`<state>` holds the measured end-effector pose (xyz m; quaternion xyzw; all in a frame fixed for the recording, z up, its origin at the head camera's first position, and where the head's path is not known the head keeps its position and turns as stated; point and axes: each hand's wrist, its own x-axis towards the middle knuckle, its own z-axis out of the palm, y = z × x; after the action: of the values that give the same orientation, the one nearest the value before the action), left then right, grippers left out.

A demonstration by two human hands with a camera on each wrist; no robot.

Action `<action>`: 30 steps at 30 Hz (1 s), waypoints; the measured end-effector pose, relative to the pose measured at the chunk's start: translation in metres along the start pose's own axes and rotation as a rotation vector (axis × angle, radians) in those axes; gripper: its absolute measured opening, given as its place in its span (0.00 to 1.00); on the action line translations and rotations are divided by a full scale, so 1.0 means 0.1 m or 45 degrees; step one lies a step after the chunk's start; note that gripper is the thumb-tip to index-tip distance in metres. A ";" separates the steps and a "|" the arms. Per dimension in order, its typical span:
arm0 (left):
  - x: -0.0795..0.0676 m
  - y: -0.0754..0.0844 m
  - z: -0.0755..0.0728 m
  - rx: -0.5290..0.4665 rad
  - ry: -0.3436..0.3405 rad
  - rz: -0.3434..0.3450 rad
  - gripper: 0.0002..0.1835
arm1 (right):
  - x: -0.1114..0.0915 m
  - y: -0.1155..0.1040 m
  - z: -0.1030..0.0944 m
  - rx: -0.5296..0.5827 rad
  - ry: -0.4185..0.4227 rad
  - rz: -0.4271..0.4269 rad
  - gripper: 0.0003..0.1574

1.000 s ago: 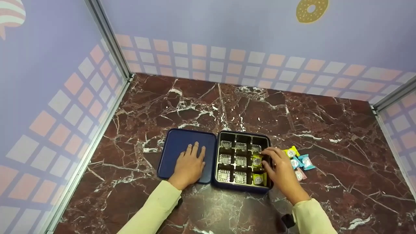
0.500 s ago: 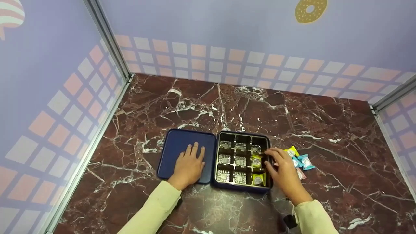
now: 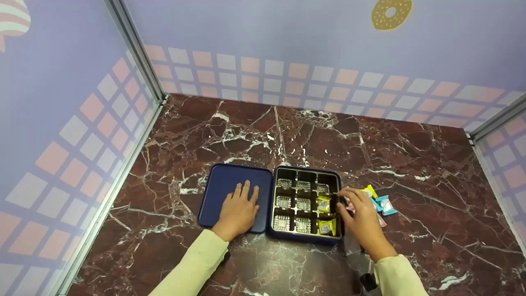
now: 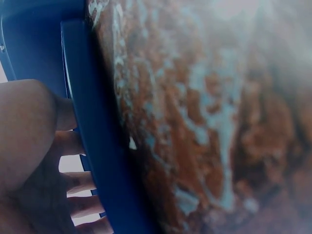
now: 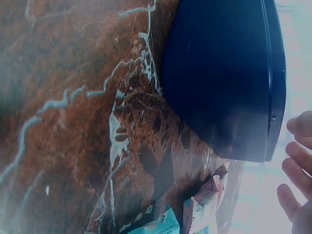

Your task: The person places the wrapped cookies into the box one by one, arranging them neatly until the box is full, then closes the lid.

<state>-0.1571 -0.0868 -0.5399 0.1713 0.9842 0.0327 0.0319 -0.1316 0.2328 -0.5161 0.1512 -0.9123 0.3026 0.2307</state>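
My left hand (image 3: pixel 239 209) rests flat, fingers spread, on a dark blue tin lid (image 3: pixel 218 193); the left wrist view shows the lid's edge (image 4: pixel 90 122) beside the palm. Right of the lid stands the open blue tin (image 3: pixel 304 237), its insert divided into several compartments. Two yellow-wrapped candies (image 3: pixel 327 227) sit in the near and middle compartments of its right column. At the tin's right rim hovers my right hand (image 3: pixel 363 213), fingers loosely bent. Nothing shows between these fingers (image 5: pixel 297 165) in the right wrist view. A pink-wrapped candy (image 5: pixel 202 207) lies below them, near the tin.
Beyond my right hand lie loose candies: a yellow one (image 3: pixel 370 191), blue ones (image 3: pixel 386 204) and a pink one (image 3: pixel 382 221), partly covered by the hand. The marbled tabletop (image 3: pixel 246 127) is bounded by lilac panels (image 3: pixel 263 33) at the back and sides.
My right hand has drawn back slightly to the right, from over the middle-right compartment to the tin's rim. A bit of pink wrapper now shows between its fingers. The left hand stays put.
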 end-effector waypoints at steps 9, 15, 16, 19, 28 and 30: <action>0.01 0.01 0.00 0.010 -0.025 -0.009 0.30 | 0.00 0.03 -0.01 0.010 0.045 -0.041 0.18; 0.01 0.01 -0.01 -0.002 -0.029 -0.009 0.30 | -0.02 0.05 -0.02 -0.008 0.054 -0.021 0.18; 0.01 0.01 -0.01 -0.003 -0.025 -0.007 0.30 | -0.02 0.06 -0.02 -0.014 0.055 -0.018 0.18; 0.01 0.01 0.00 -0.002 -0.015 -0.002 0.30 | -0.02 0.06 -0.03 -0.033 0.059 -0.010 0.17; 0.01 0.00 0.00 -0.006 -0.033 -0.010 0.30 | -0.03 0.06 -0.08 -0.065 0.090 0.053 0.16; 0.01 0.00 0.00 -0.003 -0.039 -0.010 0.30 | -0.03 0.06 -0.08 -0.076 0.104 0.060 0.16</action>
<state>-0.1581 -0.0865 -0.5403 0.1680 0.9842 0.0313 0.0473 -0.1295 0.2430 -0.5148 0.1102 -0.9141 0.2864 0.2651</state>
